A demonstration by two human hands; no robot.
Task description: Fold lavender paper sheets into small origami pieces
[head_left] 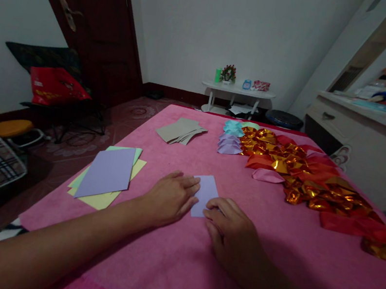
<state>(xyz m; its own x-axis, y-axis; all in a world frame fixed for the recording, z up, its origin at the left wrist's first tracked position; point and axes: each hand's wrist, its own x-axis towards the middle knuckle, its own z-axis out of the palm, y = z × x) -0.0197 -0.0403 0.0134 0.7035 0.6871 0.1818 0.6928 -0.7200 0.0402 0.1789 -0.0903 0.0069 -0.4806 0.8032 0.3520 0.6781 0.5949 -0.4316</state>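
Note:
A folded piece of purple paper lies on the pink cloth in front of me. My left hand rests on its left edge, fingers stretched out and pressing it flat. At the lower right edge, my right hand has its fingers curled, with thumb and fingertips closed on the paper. Left of my hands lies a stack of loose sheets, a purple sheet on top of yellow sheets and a green one. Farther back is a fanned pile of grey paper pieces.
Many folded shiny gold papers, red folded papers, and purple folded papers cover the right side of the pink-covered table. A chair with a red bag stands left; a white side table is at the wall.

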